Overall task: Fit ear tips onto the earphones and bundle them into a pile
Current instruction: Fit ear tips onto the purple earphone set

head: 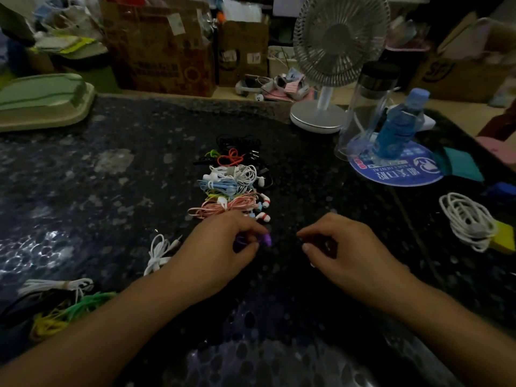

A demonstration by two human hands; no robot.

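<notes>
left hand [220, 247]: fingers curled round a purple earphone [266, 239], earbud end sticking out toward the right; grip closed on it, low over the tabletop [111, 191].
right hand [343, 247]: fingers curled in, thumb and forefinger tips close together; too dark to tell if an ear tip is pinched there, cannot tell grip state.
gap: hands apart, earbud points at right hand.
bundled pile [233, 185]: row of coiled earphones just beyond left hand, pink, blue, white, orange, black; nearest pink coil almost touching left knuckles.
unprocessed: loose white earphone [159, 254] just left of left wrist; green, yellow and white tangle [64, 305] at near left edge.
white cable coil [469, 222]: far right, well apart, not involved.
step (judgement): fitting a tip onto the purple bud, bundling not yet done for this one.
risk 1: tiny dark tip on dark speckled tabletop, drop it and it is hard to find; cause, weak pinch or poor light.
risk 2: tip pushed on crooked, pops off when the cord is wound.
risk 3: left knuckles nudge pink coil, pile loosens.
risk 4: purple cord hidden under palm, may snag.
</notes>
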